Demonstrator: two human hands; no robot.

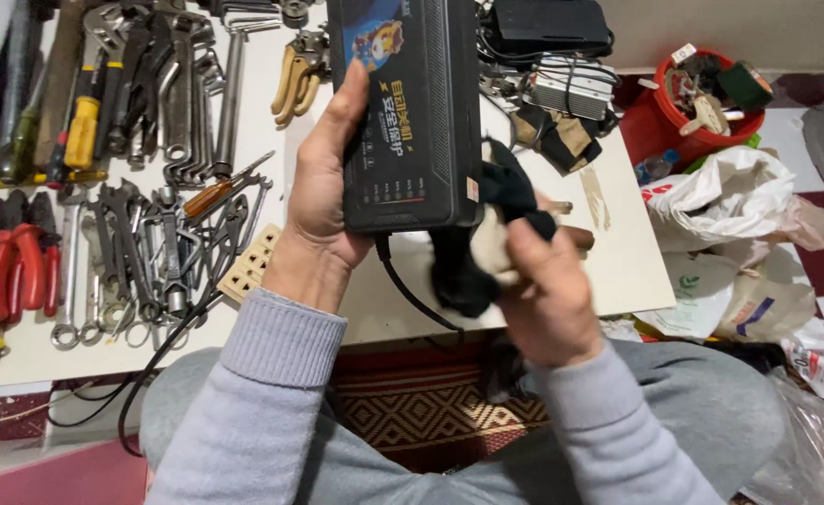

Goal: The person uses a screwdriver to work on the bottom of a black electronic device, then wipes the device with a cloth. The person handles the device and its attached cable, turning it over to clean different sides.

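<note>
White board [636,271], wrenches [183,103], red pliers [19,266], screwdriver [83,131], etc.

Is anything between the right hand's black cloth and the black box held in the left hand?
Nothing visible: the black cloth in the right hand lies right against the edge of the black box gripped by the left hand.

One camera sits on my head, looking steeply down and forward, close over my lap and hands. The table [618,271] fills the far half; the floor shows on the right.
</note>
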